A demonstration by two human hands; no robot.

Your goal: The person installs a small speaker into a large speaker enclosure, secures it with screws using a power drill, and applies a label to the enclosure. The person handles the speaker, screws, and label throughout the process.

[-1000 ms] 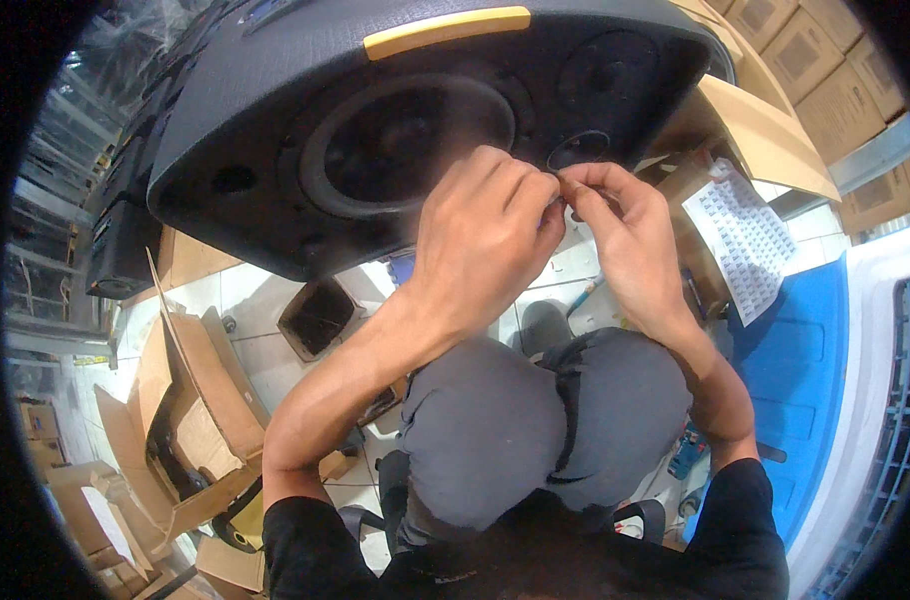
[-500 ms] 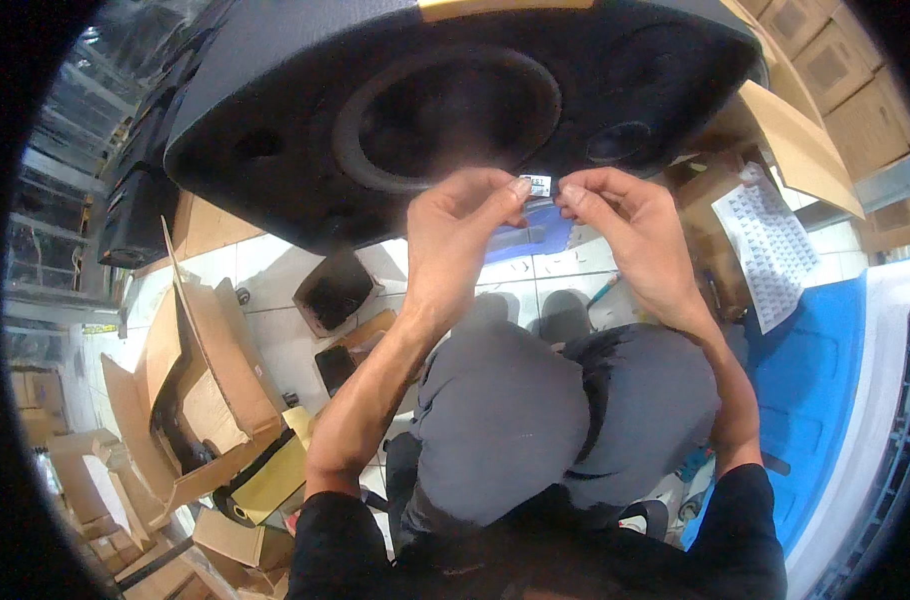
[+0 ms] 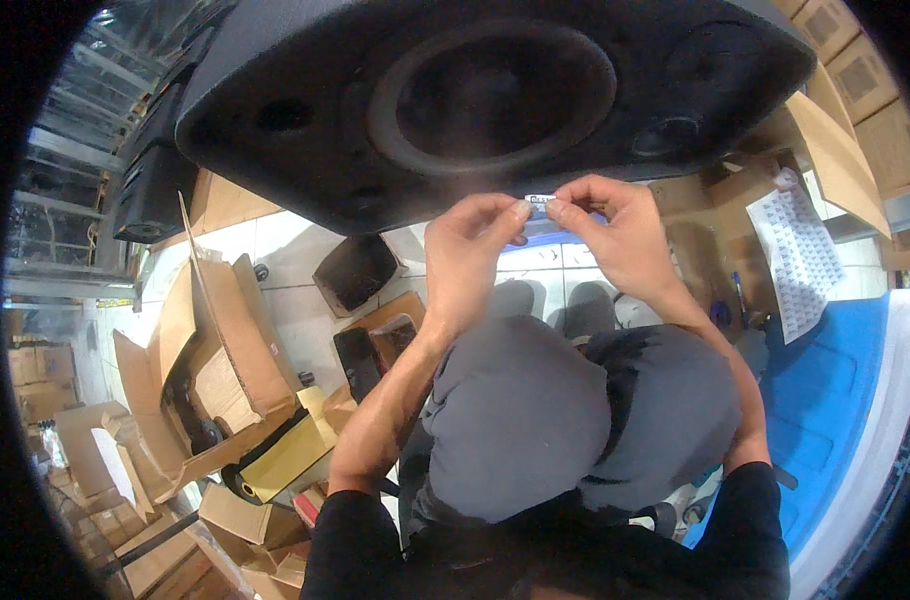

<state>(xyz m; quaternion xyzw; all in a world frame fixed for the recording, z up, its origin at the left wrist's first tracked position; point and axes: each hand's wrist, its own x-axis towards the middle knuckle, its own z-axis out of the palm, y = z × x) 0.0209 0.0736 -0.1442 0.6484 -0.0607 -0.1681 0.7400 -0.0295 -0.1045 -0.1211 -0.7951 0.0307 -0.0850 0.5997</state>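
Between the fingertips of both hands is a small white label [image 3: 540,199] with dark print. My left hand [image 3: 465,250] pinches its left end, thumb against fingers. At its right end, my right hand [image 3: 615,240] grips it the same way, covering that edge. Just beyond my hands stands a big black loudspeaker [image 3: 325,165] with a large round cone. The label is held in front of its lower edge; I see no contact between them. Below my fingers, a blue flat thing [image 3: 553,239] shows partly.
An open cardboard box [image 3: 245,340] and a yellow-black roll [image 3: 287,450] stand at left, near a dark-topped block [image 3: 357,275]. At right, a sheet of printed labels [image 3: 795,255] hangs by a blue plastic surface [image 3: 825,390]. Stacked cartons [image 3: 865,75] fill the far right.
The view has shifted, so the loudspeaker shows larger. My right hand has come closer to the left, and its fingers now cover the label's right end. The label appears more tilted.
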